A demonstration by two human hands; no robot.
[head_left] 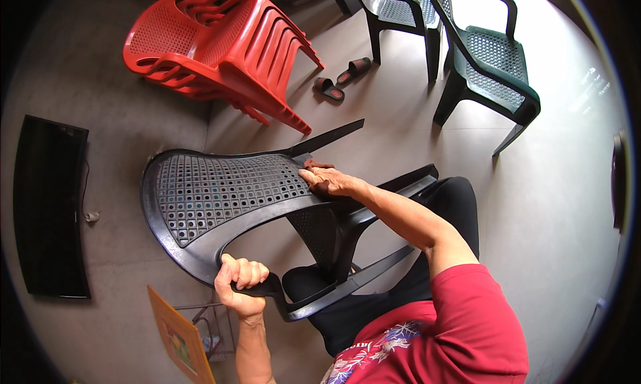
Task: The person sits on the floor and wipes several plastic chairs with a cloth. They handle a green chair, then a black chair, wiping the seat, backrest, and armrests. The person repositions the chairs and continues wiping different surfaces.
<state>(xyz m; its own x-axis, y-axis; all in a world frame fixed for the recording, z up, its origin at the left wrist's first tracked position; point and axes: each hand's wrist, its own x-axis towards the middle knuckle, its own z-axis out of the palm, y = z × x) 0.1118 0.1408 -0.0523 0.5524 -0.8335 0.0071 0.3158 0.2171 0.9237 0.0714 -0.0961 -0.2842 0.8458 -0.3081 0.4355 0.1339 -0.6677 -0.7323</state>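
Note:
A black plastic armchair (227, 190) lies tilted across my lap, its perforated backrest pointing to the left. My left hand (242, 285) is closed around its near armrest (275, 290). Farther up, my right hand (330, 182) presses a reddish-brown cloth (318, 164) against the chair where the backrest meets the seat. Most of that cloth is hidden under my fingers. Two of the chair's legs stick out, one beyond my right hand and one over my thigh.
A stack of red plastic chairs (257, 57) stands at the far left. Dark green chairs (494, 67) are at the far right. Sandals (352, 71) lie between them on the grey floor (534, 204). A flat black screen (50, 207) and an orange-edged board (177, 334) are at left.

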